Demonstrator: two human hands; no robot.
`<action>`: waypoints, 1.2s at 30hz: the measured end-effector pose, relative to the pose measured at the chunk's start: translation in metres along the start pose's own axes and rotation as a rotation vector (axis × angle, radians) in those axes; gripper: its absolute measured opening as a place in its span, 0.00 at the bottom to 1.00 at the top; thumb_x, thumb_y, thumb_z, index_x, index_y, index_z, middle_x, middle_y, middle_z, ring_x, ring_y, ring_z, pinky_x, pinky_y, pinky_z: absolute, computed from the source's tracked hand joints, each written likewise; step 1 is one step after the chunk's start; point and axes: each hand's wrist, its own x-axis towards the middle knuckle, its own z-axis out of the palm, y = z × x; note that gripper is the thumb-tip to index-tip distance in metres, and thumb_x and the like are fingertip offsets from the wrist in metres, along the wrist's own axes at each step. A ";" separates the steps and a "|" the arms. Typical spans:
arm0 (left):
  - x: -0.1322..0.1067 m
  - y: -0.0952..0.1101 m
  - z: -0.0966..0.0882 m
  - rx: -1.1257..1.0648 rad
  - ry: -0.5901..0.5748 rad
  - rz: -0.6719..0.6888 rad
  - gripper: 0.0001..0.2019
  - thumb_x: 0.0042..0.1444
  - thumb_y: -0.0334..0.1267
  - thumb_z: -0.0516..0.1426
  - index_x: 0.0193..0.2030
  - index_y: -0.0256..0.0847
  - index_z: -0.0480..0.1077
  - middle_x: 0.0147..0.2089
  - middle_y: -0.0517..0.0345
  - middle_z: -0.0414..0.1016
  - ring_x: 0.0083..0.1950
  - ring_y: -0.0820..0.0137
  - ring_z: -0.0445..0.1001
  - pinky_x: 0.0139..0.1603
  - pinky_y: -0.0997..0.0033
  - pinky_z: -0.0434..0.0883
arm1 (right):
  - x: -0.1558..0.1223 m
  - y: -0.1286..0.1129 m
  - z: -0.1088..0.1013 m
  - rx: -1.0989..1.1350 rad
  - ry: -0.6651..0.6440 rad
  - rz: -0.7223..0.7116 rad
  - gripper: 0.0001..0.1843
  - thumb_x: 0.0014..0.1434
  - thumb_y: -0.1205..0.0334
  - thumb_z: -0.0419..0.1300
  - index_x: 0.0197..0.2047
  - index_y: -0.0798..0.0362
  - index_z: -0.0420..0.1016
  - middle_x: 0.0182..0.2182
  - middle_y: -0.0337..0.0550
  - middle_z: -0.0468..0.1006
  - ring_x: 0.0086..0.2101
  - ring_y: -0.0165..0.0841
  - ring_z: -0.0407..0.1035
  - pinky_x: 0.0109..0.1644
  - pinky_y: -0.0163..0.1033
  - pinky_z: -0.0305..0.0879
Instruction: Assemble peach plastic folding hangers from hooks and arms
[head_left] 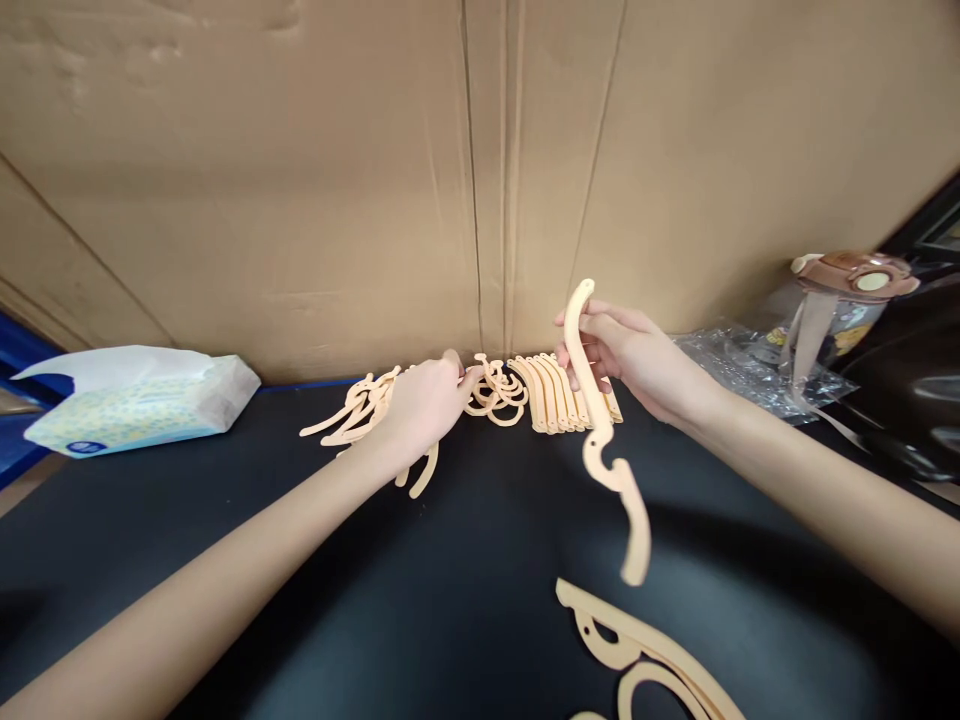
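My right hand [628, 362] is closed around a long curved beige plastic piece [600, 430], holding it upright above the black table [450, 560]; its lower hooked end hangs free. My left hand [424, 400] reaches forward over a loose pile of curved beige pieces [352, 410], fingertips pinching at small hook-shaped pieces [499, 392]. Between my two hands lies a neat row of stacked beige strips [551, 392]. Near the front edge lie assembled beige curved parts [645, 655].
A tall cardboard wall [465, 170] closes off the back of the table. A soft tissue pack [135, 400] lies at the left. At the right are crinkled clear plastic wrap [750, 370] and a brown-lidded bottle [847, 300].
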 end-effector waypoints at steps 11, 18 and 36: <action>-0.028 0.028 -0.028 -1.097 -0.382 -0.094 0.13 0.60 0.47 0.53 0.34 0.38 0.66 0.37 0.55 0.72 0.36 0.70 0.72 0.36 0.73 0.69 | 0.006 0.010 -0.009 -0.325 0.196 -0.337 0.11 0.54 0.58 0.61 0.40 0.50 0.67 0.34 0.41 0.79 0.37 0.34 0.74 0.38 0.38 0.69; -0.033 0.040 -0.026 -1.194 -0.251 -0.230 0.12 0.64 0.36 0.48 0.28 0.39 0.59 0.19 0.67 0.55 0.16 0.82 0.54 0.16 0.83 0.52 | -0.007 0.006 0.001 -1.281 0.132 -0.285 0.17 0.64 0.50 0.51 0.40 0.51 0.77 0.25 0.43 0.78 0.26 0.35 0.70 0.27 0.36 0.50; -0.063 0.048 -0.021 -0.752 -0.233 -0.029 0.15 0.65 0.45 0.43 0.30 0.42 0.59 0.19 0.65 0.55 0.19 0.75 0.56 0.21 0.76 0.54 | -0.013 0.010 0.019 -0.987 -0.088 -0.259 0.18 0.65 0.58 0.44 0.28 0.54 0.67 0.16 0.40 0.69 0.16 0.29 0.60 0.23 0.34 0.50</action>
